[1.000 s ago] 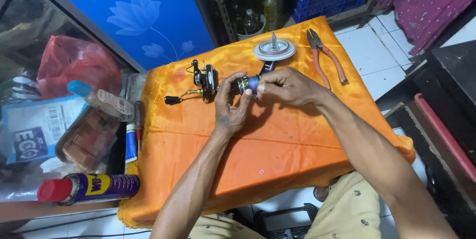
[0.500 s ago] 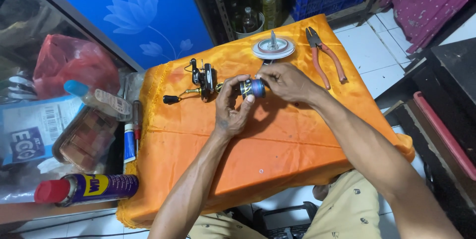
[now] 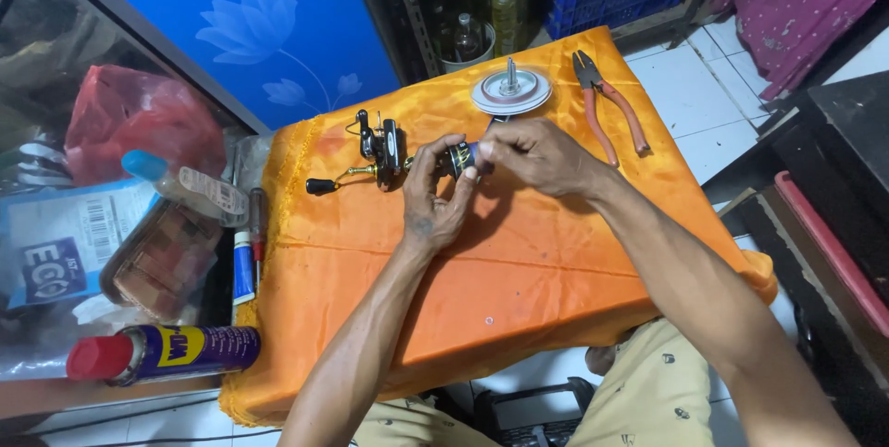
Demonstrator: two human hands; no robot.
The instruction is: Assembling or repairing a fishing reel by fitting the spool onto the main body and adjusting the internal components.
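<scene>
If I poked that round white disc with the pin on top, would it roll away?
Probably not. The disc lies flat on the orange cloth, pin pointing up, so it would likely slide or drag the cloth rather than roll. It looks thin and rigid, so probably light and stiff. The cloth looks shiny, so the disc may slip easily.
</scene>
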